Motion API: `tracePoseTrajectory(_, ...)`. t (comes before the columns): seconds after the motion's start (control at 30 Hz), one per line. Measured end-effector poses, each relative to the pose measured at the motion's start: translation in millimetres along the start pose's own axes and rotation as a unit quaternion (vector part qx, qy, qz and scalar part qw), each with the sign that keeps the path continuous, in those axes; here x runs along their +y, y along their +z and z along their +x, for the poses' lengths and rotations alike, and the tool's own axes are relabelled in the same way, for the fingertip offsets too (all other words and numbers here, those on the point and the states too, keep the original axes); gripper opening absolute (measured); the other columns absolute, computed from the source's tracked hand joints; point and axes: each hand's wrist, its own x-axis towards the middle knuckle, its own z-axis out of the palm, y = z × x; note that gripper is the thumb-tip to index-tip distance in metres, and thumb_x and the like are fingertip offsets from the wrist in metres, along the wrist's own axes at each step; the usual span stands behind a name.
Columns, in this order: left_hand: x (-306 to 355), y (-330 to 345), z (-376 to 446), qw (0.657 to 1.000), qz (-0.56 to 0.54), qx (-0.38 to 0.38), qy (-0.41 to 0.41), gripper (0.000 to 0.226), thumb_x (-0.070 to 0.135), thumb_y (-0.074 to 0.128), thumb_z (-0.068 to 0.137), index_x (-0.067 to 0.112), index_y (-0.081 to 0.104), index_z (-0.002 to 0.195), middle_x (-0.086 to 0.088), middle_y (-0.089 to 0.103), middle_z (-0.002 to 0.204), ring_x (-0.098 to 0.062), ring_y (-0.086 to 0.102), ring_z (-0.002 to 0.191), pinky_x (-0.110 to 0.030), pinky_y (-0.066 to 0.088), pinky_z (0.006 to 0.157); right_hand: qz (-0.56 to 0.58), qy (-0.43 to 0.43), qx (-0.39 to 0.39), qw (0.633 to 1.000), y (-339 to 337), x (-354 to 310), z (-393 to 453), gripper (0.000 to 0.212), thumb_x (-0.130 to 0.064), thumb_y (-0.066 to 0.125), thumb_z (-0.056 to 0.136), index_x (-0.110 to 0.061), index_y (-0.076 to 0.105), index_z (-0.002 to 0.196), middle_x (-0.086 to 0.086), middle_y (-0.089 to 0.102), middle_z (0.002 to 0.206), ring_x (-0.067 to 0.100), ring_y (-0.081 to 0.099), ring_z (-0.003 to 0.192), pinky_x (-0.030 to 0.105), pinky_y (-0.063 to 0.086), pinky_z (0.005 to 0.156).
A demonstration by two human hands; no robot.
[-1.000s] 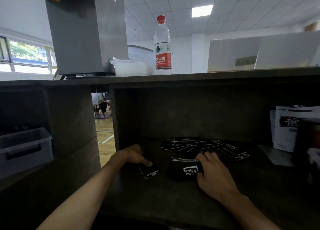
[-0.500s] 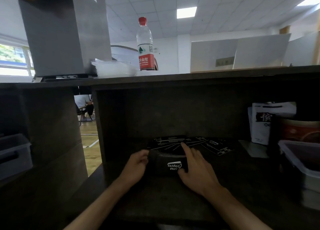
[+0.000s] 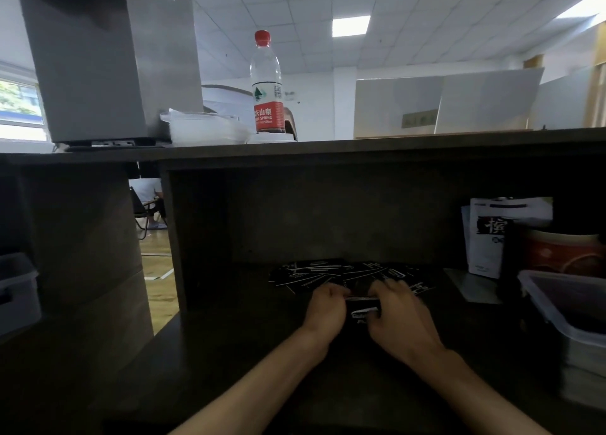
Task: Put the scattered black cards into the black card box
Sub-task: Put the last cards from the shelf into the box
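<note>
We are now closing both hands, left hand [image 3: 326, 310] and right hand [image 3: 398, 313], on the small black cardboard card box [image 3: 362, 315], having drawn it toward the scattered black white-lined cards [image 3: 311, 272] on the dark wooden shelf [image 3: 229, 352]; loading looks imminent.

One camera only, worn on the head, looking forward and slightly down into a dark shelf [image 3: 328, 362] recess from close in front, so both forearms run up from the bottom edge to the left hand [image 3: 326, 310] and right hand [image 3: 398, 313] near the frame's centre. The wide lens also takes in the shelf's top board at mid-height, with a bottle [image 3: 267, 87] and a grey box [image 3: 108, 57] standing on it, and above them the ceiling and the room beyond; the bin [image 3: 570, 310] at the right edge sits nearest and is cut off by the frame
</note>
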Motion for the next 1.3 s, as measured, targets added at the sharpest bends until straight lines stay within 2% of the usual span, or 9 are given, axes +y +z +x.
tracePoseTrajectory(0.2, 2.3, 17.9, 31.7, 0.994, 0.001, -0.109, 0.022, 0.027, 0.008, 0.042, 0.097, 0.018, 0.066, 0.104, -0.003, 0.071, 0.100, -0.015, 0.069, 0.091, -0.021, 0.054, 0.071, -0.058, 0.020, -0.036, 0.997, 0.7, 26.8, -14.7, 0.042, -0.027, 0.053, 0.089, -0.031, 0.043, 0.129, -0.007, 0.048, 0.128, 0.015, 0.038, 0.123, 0.035, 0.043, 0.099)
tracePoseTrajectory(0.3, 5.3, -8.2, 77.6, 0.986, 0.138, 0.000, 0.096, 0.029, 0.012, 0.038, 0.101, 0.017, 0.067, 0.101, -0.003, 0.070, 0.099, -0.016, 0.067, 0.092, -0.021, 0.051, 0.075, -0.059, 0.019, -0.029, 0.998, 3.8, 27.3, -12.3, 0.041, -0.028, 0.050, 0.088, -0.032, 0.041, 0.128, -0.008, 0.048, 0.128, 0.013, 0.038, 0.119, 0.034, 0.042, 0.097)
tracePoseTrajectory(0.4, -2.6, -30.7, 126.2, 0.917, 0.380, 0.041, 0.117, 0.031, 0.019, 0.042, 0.100, 0.013, 0.057, 0.126, -0.013, 0.062, 0.123, -0.027, 0.060, 0.109, -0.034, 0.048, 0.095, -0.051, 0.013, -0.029, 0.998, 5.8, 31.7, -12.7, 0.039, -0.031, 0.050, 0.089, -0.035, 0.040, 0.127, -0.011, 0.046, 0.127, 0.011, 0.037, 0.119, 0.031, 0.041, 0.098)
tracePoseTrajectory(0.5, -13.3, -39.3, 157.8, 0.882, 0.465, -0.017, 0.069, 0.053, 0.034, 0.039, 0.101, 0.016, 0.032, 0.150, -0.013, 0.036, 0.153, -0.030, 0.037, 0.138, -0.036, 0.029, 0.115, -0.044, 0.001, -0.033, 0.998, 7.9, 33.1, -11.0, 0.037, -0.033, 0.051, 0.089, -0.037, 0.038, 0.123, -0.013, 0.044, 0.127, 0.009, 0.035, 0.120, 0.031, 0.039, 0.099)
tracePoseTrajectory(0.7, -39.3, -51.6, 160.3, 0.812, 0.576, 0.024, 0.093, 0.055, 0.053, 0.041, 0.097, 0.017, 0.048, 0.138, -0.017, 0.043, 0.143, -0.033, 0.040, 0.132, -0.039, 0.025, 0.116, -0.026, 0.003, -0.034, 0.999, 6.4, 33.6, -9.9, 0.036, -0.032, 0.051, 0.090, -0.036, 0.041, 0.123, -0.014, 0.046, 0.127, 0.008, 0.036, 0.121, 0.030, 0.039, 0.099)
tracePoseTrajectory(0.8, -36.5, -56.2, 144.1, 0.831, 0.543, 0.009, 0.121, 0.042, 0.041, 0.052, 0.096, 0.015, 0.053, 0.130, -0.016, 0.043, 0.134, -0.034, 0.053, 0.117, -0.039, 0.041, 0.104, -0.016, -0.002, -0.020, 1.000, 3.1, 32.4, -11.8, 0.031, -0.028, 0.052, 0.088, -0.035, 0.043, 0.117, -0.013, 0.049, 0.120, 0.008, 0.038, 0.115, 0.029, 0.041, 0.095)
tracePoseTrajectory(0.97, -32.3, -65.0, 115.4, 0.806, 0.574, 0.027, 0.143, 0.035, 0.055, 0.053, 0.091, 0.025, 0.054, 0.108, -0.004, 0.056, 0.123, -0.026, 0.053, 0.116, -0.043, 0.032, 0.100, -0.013, -0.002, -0.021, 1.000, -0.9, 30.2, -14.7, 0.031, -0.026, 0.055, 0.088, -0.035, 0.045, 0.115, -0.012, 0.051, 0.120, 0.008, 0.039, 0.114, 0.030, 0.042, 0.097)
tracePoseTrajectory(1.17, -33.0, -73.1, 105.2, 0.872, 0.470, 0.067, 0.120, 0.062, 0.056, 0.073, 0.074, 0.027, 0.055, 0.125, -0.001, 0.053, 0.130, -0.023, 0.048, 0.125, -0.039, 0.031, 0.103, -0.016, -0.002, -0.018, 1.000, -1.8, 29.5, -16.3, 0.028, -0.027, 0.056, 0.087, -0.037, 0.044, 0.111, -0.012, 0.052, 0.118, 0.007, 0.040, 0.111, 0.029, 0.042, 0.095)
tracePoseTrajectory(1.3, -33.7, -81.2, 105.5, 0.914, 0.373, 0.103, 0.124, 0.023, 0.044, 0.066, 0.087, 0.026, 0.068, 0.102, 0.000, 0.070, 0.111, -0.022, 0.061, 0.112, -0.039, 0.041, 0.102, -0.014, 0.000, -0.016, 1.000, 1.0, 32.4, -14.6, 0.030, -0.028, 0.057, 0.087, -0.035, 0.046, 0.113, -0.012, 0.052, 0.118, 0.007, 0.041, 0.112, 0.029, 0.042, 0.094)
